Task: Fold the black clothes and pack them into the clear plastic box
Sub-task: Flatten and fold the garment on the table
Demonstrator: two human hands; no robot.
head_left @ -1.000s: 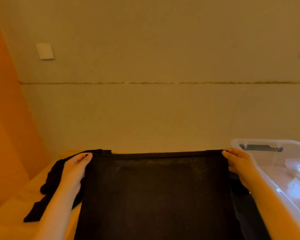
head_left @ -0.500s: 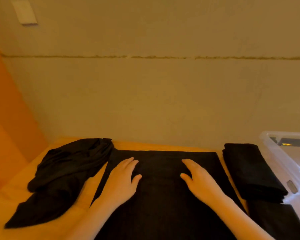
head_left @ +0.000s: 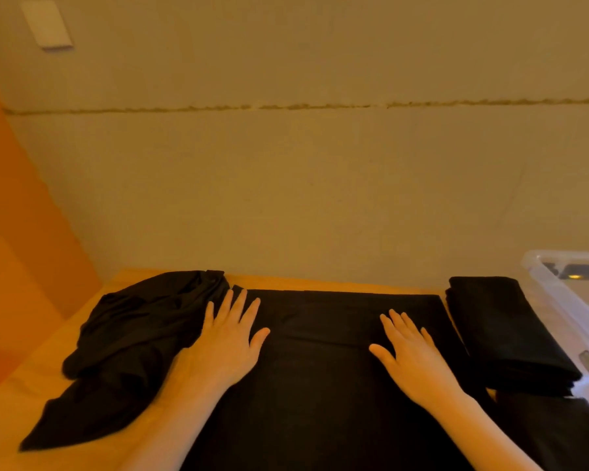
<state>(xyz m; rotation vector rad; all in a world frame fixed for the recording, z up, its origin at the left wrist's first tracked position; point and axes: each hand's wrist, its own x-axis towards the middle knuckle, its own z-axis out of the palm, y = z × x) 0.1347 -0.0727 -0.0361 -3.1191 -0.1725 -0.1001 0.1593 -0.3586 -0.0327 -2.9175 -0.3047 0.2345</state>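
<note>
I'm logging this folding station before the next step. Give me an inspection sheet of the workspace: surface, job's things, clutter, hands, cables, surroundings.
Surface: wooden table, mostly covered by black cloth.
Job's things: flat garment spread in the middle; crumpled garment to its left; folded stack to its right, beside the clear box; a further dark piece lies nearer the camera than the stack.
Clutter: nothing seen.
Hands: left hand and right hand press flat on the flat garment, fingers straight.
Cables: nothing seen.
Surroundings: beige wall with a switch plate; orange panel at left.
</note>
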